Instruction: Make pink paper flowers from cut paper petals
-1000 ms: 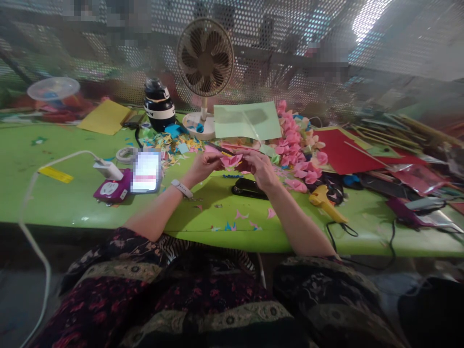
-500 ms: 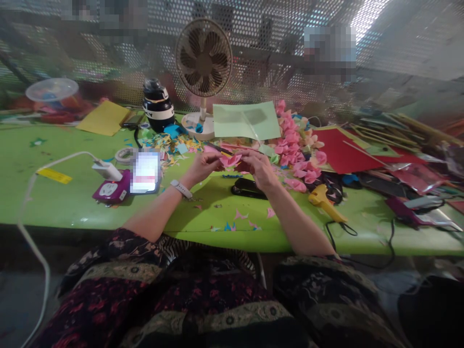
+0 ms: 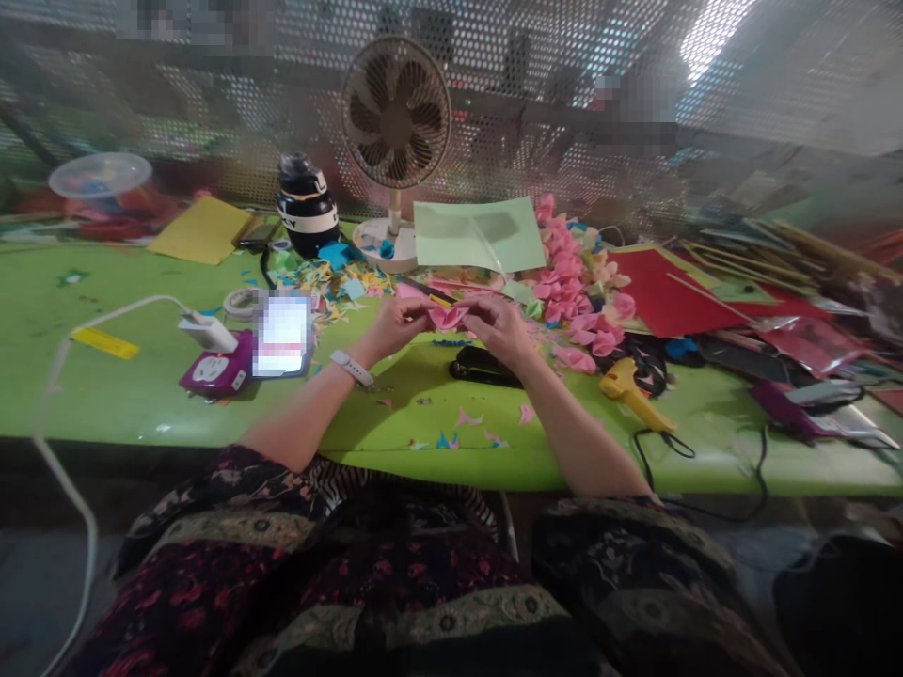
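Observation:
A small pink paper flower (image 3: 449, 318) is held between both hands above the green table. My left hand (image 3: 401, 327), with a pale watch at the wrist, pinches its left side. From the other side, the fingers of my right hand (image 3: 498, 329) close on its right edge. Below my right hand lies a black stapler-like object (image 3: 485, 367). Several pink paper flowers (image 3: 564, 268) are heaped just beyond my right hand. Paper scraps (image 3: 466, 417) lie on the table in front of me.
A fan (image 3: 396, 122), a dark bottle (image 3: 308, 207) and a light green sheet (image 3: 480, 235) stand or lie at the back. Left are a lit phone (image 3: 282, 334) and a purple power strip (image 3: 215, 371). A yellow glue gun (image 3: 635, 390) with its cord lies right, near red paper (image 3: 649, 291).
My right hand's fingers have shifted from over the pink flower to its right edge, so the flower's folded shape now shows more fully. My left hand stays almost in place.

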`<state>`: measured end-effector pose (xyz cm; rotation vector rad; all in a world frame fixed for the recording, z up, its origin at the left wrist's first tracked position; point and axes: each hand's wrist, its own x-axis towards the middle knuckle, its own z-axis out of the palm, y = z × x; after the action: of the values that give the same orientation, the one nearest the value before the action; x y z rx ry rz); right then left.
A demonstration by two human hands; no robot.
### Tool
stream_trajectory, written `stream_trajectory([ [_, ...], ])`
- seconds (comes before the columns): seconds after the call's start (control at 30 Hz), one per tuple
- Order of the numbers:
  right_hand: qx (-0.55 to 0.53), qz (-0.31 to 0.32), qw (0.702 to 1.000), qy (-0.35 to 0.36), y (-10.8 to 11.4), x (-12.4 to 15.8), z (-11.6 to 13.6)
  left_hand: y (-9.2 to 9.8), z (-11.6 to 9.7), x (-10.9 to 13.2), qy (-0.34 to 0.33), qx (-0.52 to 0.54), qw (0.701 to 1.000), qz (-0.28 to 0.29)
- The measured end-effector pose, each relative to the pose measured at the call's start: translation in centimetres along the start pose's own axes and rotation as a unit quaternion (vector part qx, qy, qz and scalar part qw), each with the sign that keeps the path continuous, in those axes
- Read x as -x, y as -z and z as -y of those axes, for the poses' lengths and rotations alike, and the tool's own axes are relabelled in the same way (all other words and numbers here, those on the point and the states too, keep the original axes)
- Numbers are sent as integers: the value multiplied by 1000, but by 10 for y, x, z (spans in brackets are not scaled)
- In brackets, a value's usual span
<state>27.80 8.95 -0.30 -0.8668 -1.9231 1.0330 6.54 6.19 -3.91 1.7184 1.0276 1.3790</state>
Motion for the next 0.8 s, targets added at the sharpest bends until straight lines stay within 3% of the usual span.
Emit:
stream_trajectory([
  [0.17, 113, -1, 993, 43, 3, -3, -6, 2, 0, 0, -12, -38, 999, 11],
  [0.57, 163, 21, 985, 57, 2, -3, -7, 0, -7, 4, -59, -119, 991, 2],
  [0.8, 219, 31, 969, 110, 1, -2, -14, 1, -9, 4, -77, -151, 985, 20],
])
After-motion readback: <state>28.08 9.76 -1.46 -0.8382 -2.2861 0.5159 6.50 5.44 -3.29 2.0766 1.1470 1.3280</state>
